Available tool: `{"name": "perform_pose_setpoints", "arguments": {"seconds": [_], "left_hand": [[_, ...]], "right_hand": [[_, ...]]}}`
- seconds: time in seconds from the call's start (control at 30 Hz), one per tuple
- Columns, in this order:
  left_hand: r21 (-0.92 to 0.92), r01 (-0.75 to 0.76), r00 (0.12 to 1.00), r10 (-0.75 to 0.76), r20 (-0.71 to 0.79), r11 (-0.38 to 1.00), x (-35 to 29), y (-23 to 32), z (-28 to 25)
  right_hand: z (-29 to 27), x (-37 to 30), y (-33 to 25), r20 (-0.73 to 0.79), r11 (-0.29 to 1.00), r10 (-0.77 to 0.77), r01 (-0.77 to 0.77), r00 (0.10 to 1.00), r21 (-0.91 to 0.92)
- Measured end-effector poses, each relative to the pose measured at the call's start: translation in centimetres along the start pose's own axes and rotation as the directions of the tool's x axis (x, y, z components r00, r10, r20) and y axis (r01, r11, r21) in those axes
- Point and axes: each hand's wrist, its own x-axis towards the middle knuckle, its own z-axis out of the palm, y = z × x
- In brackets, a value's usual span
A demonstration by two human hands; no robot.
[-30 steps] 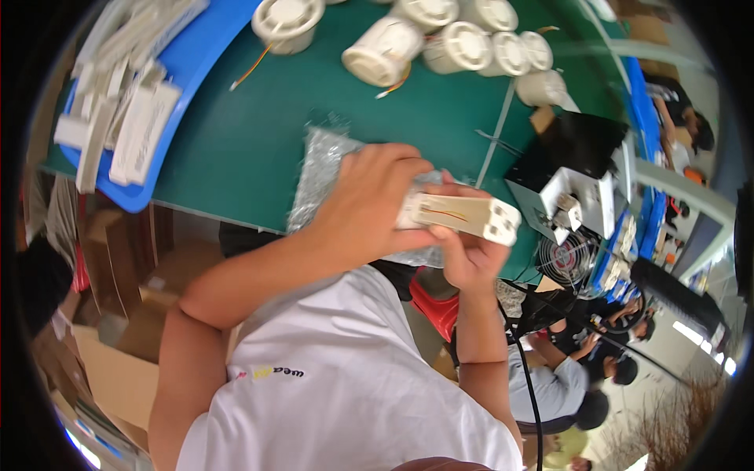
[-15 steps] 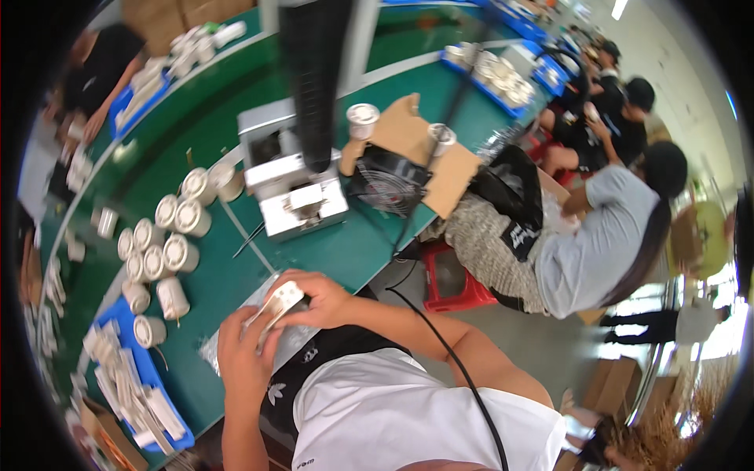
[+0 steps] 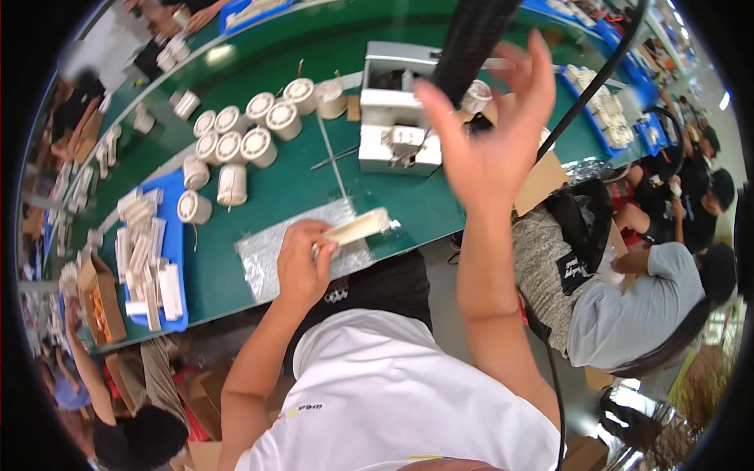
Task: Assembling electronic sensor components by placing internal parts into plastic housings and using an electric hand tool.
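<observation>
My left hand pinches one end of a long, cream-white plastic housing, its hollow side facing up. Beneath it, a silvery sheet of bubble wrap lies along the bench edge. My right hand is raised with fingers spread and nothing in them, slightly blurred, in front of a thick black hose. Just left of that hand stands a small grey-white bench machine with a white block at its front. My right hand hides part of the machine's right side.
Several white round spools stand on the green bench to the left. A blue tray of long white parts lies beyond my left hand, beside a cardboard box. A seated co-worker is at right.
My right hand has let go of the white housing and risen toward the hose and machine. The left hand alone holds the housing. The whole view has turned.
</observation>
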Motion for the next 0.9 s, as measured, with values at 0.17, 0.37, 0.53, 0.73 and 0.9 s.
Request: {"name": "perform_pose_setpoints", "arguments": {"seconds": [0.17,0.37,0.53,0.73,0.9], "left_hand": [[0.107,0.134,0.989,-0.127,-0.071,0.985,0.4,1.0,0.0],[-0.048,0.223,0.967,-0.227,-0.116,0.974,0.2,0.1,-0.3],[-0.142,0.270,0.948,-0.289,-0.131,0.952,-0.2,-0.7,0.1],[-0.380,0.397,0.880,-0.465,-0.103,0.835,0.1,-0.7,0.0],[-0.391,0.315,0.901,-0.402,-0.164,0.865,-0.4,-1.2,0.5]], "right_hand": [[3.5,3.4,0.5,-0.022,0.904,0.064,-0.049,0.998,0.424],[0.5,3.9,-1.6,-0.051,0.759,0.006,0.029,0.999,0.650],[5.8,5.0,-1.3,-0.048,0.914,0.036,-0.013,0.998,0.406],[6.7,5.0,1.8,0.101,0.867,-0.072,0.012,0.992,0.499],[2.2,3.5,0.8,0.188,0.834,0.218,-0.283,0.958,0.474]]}}
